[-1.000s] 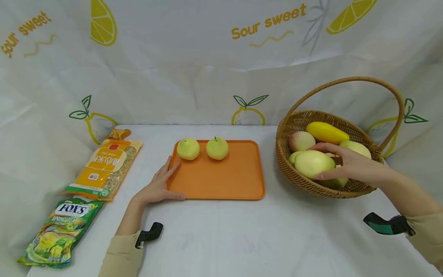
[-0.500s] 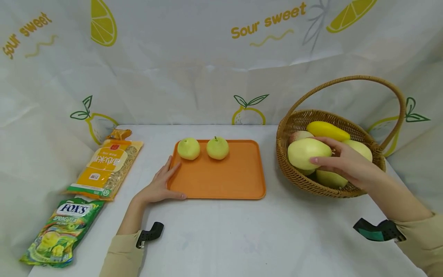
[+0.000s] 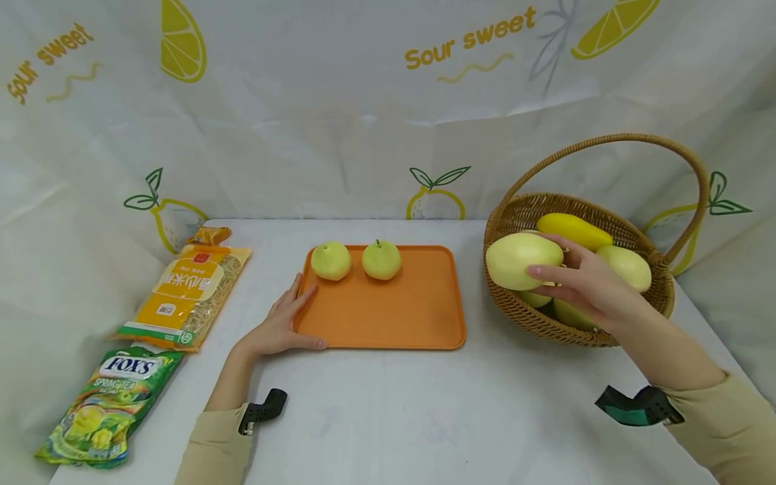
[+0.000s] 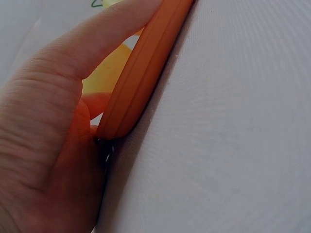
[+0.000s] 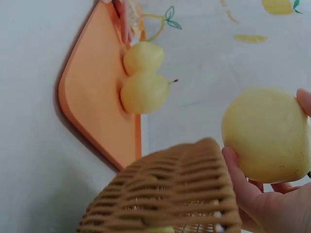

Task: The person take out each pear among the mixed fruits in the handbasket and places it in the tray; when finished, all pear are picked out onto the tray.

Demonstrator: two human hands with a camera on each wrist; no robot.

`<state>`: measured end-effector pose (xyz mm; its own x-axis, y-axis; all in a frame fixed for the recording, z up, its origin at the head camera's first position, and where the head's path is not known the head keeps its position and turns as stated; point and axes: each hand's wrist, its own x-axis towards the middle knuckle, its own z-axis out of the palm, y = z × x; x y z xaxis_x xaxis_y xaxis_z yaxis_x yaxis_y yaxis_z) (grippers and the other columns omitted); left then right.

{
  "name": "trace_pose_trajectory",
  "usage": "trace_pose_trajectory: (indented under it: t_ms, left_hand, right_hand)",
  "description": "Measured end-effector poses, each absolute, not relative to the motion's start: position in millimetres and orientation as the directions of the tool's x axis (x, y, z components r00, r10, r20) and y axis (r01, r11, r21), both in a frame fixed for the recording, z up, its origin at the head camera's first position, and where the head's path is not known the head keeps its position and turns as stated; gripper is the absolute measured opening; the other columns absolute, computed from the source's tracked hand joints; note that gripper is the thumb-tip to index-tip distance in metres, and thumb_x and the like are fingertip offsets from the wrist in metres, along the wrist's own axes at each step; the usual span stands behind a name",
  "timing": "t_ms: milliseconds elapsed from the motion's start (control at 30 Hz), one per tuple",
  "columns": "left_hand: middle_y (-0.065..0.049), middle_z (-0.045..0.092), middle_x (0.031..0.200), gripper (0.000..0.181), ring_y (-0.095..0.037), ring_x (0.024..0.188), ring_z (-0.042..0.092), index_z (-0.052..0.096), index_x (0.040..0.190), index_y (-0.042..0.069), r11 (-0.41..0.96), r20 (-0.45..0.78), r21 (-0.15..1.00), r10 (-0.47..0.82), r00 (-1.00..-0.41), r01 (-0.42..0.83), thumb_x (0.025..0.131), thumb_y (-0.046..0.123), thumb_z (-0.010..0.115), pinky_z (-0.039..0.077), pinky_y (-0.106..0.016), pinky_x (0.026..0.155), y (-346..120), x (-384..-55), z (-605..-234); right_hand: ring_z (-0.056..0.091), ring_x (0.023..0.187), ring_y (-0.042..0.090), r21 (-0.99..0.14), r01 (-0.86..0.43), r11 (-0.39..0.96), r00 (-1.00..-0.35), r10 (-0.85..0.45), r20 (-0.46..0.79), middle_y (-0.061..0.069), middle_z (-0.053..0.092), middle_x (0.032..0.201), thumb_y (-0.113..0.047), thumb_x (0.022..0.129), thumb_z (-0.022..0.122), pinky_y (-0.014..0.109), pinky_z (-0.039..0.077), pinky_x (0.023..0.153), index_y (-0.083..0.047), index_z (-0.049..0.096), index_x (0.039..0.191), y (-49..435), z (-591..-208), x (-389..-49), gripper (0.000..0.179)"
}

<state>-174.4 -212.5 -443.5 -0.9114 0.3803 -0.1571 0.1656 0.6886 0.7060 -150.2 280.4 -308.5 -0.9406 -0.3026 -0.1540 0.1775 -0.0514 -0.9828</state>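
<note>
My right hand (image 3: 591, 283) pinches a large pale-yellow pear (image 3: 523, 261) between thumb and fingers, over the left side of the wicker basket (image 3: 529, 329). In the right wrist view, this pear (image 5: 265, 133) is clear above the basket's rim (image 5: 170, 170). My left hand (image 3: 275, 330) lies spread at the near left corner of an orange tray (image 3: 388, 313). Its thumb (image 4: 97, 39) runs along the tray's near edge in the left wrist view, and the fingers touch the left edge. Two pears, one on the left (image 3: 330, 261) and one beside it (image 3: 381, 260), sit at the tray's back.
Inside the basket lie a long yellow fruit (image 3: 572, 231) and more pale-yellow fruit (image 3: 627, 266). An arched handle (image 3: 630, 139) rises over it. On the far left lie a yellow grain packet (image 3: 182, 293) and a green candy bag (image 3: 109, 407). A printed curtain (image 3: 339, 148) stands behind.
My right hand has lifted the pear from among the basket's fruit and carried it up and left to the rim. The left hand and the tray have stayed put.
</note>
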Motion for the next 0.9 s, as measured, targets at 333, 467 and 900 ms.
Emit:
trace_pose_trajectory:
  t_ms: [333,467,900]
  left_hand:
    - [-0.005,-0.014,0.163,0.113,-0.041,0.145,-0.006,0.019,0.158,0.021,0.692,-0.162,0.704,0.374,-0.913,0.158,0.070,0.050,0.084,0.005,-0.070,0.108,-213,-174,-443]
    - [-0.004,-0.014,0.163,0.114,-0.041,0.146,-0.006,0.019,0.158,0.021,0.691,-0.163,0.706,0.371,-0.914,0.155,0.070,0.051,0.084,0.005,-0.069,0.109,-212,-175,-443]
    - [-0.005,-0.014,0.163,0.113,-0.040,0.146,-0.006,0.020,0.157,0.019,0.686,-0.143,0.705,0.388,-0.910,0.182,0.070,0.050,0.085,0.006,-0.068,0.109,-213,-176,-445]
  right_hand:
    - [0.060,0.101,0.018,-0.991,0.136,0.006,-0.939,-0.317,-0.131,0.007,0.049,0.125,-0.006,0.096,0.060,0.027,0.053,0.084,-0.017,0.044,0.132,244,-301,-148,0.041]
    - [0.057,0.102,0.018,-0.989,0.146,0.032,-0.940,-0.306,-0.149,0.008,0.046,0.127,-0.007,0.095,0.062,0.026,0.053,0.085,-0.015,0.044,0.134,230,-301,-147,0.043]
    - [0.057,0.102,0.017,-0.992,0.093,0.085,-0.932,-0.342,-0.117,0.005,0.057,0.122,-0.009,0.092,0.067,0.024,0.050,0.084,-0.009,0.044,0.140,192,-316,-152,0.053]
